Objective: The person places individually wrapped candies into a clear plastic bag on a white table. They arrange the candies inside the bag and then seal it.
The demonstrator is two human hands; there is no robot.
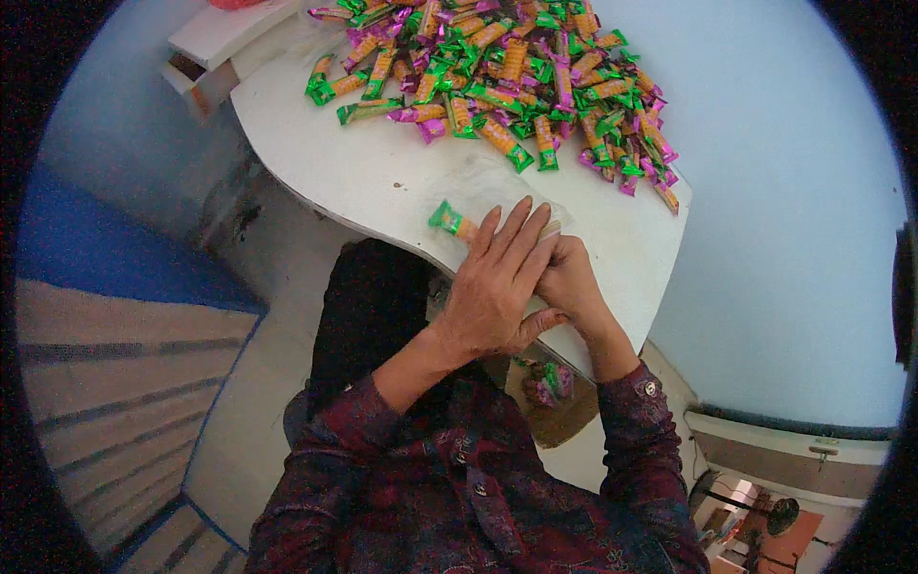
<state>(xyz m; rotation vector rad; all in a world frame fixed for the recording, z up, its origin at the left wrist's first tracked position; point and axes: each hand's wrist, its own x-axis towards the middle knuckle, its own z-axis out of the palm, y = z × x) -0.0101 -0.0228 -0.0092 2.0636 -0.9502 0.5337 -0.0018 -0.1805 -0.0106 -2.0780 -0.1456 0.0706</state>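
Note:
My left hand [496, 293] lies flat, palm down, with its fingers stretched over a clear plastic bag [495, 188] and partly over my right hand [574, 276]. The right hand is curled beside and beneath the left fingers. Its fingertips are hidden, so what it grips does not show. A green-ended snack packet [450, 219] sticks out to the left of my left fingers. It looks hazy, as if inside or under the plastic. Beyond my hands, a large heap of green and purple snack packets [502, 79] covers the far part of the white table [344, 168].
A white board-like ledge [229, 36] stands at the far left, with something red on it. Below the table's near edge, an open container [566, 423] holds more packets. A slatted blue-edged panel [136, 373] is at left. A doorway [760, 516] shows at lower right.

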